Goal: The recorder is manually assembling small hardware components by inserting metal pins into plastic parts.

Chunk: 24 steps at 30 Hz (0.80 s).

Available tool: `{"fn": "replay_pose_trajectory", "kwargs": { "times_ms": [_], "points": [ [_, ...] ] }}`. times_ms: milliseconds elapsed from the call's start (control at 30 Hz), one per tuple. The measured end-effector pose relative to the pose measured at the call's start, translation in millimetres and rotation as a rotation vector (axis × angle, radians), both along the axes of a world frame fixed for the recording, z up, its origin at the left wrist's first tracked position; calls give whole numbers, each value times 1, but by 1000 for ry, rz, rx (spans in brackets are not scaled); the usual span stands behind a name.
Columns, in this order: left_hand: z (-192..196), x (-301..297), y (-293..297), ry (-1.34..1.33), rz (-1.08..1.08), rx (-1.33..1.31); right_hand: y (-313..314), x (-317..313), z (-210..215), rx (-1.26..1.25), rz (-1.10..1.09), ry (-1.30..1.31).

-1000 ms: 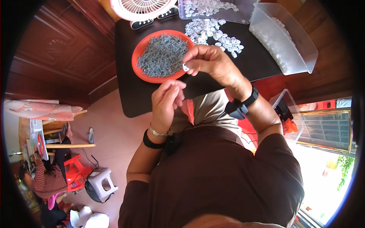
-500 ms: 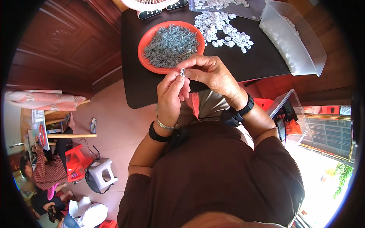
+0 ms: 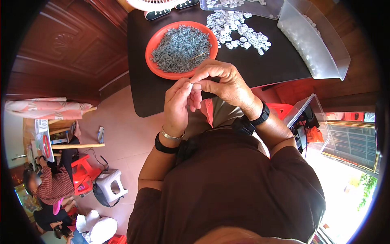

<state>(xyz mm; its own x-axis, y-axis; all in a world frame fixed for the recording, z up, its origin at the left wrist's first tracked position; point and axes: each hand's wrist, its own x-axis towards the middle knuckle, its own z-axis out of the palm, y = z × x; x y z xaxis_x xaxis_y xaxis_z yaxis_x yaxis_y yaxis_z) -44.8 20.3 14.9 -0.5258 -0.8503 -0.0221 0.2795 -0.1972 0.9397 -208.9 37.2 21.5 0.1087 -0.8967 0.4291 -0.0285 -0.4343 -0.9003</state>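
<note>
My left hand (image 3: 177, 106) and my right hand (image 3: 224, 84) meet fingertip to fingertip just in front of the black table (image 3: 268, 65). Together they pinch a tiny white piece (image 3: 192, 85); whether a screw is with it is too small to tell. Just beyond the fingers sits a round orange dish (image 3: 156, 67) heaped with small grey screws (image 3: 180, 49). A scatter of small white round parts (image 3: 239, 30) lies on the table behind the dish.
A clear plastic bin (image 3: 315, 42) with white parts stands at the table's right end. A white fan base (image 3: 156, 6) sits at the far edge. Another clear box (image 3: 302, 118) is at my right. A seated person (image 3: 50, 183) and a grey stool (image 3: 109, 185) are lower left.
Both hands have drawn back from over the orange dish toward my body, staying pinched together on the small white piece. The view has shifted slightly.
</note>
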Motion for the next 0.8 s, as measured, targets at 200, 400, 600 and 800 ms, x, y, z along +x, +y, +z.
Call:
{"fn": "replay_pose_trajectory", "kwargs": {
  "times_ms": [200, 400, 600, 800],
  "points": [
    [-4, 4, 2, 152, 10, 139, 6, 6, 4, -96, -123, 189],
    [-2, 4, 0, 152, -25, 148, 6, 6, 4, -128, -93, 198],
    [1, 10, -1, -68, 4, -37, 6, 6, 7, -182, -85, 273],
    [-6, 18, -7, -27, 87, -7, -24, -10, 29, -245, -41, 607]
  ]
}}
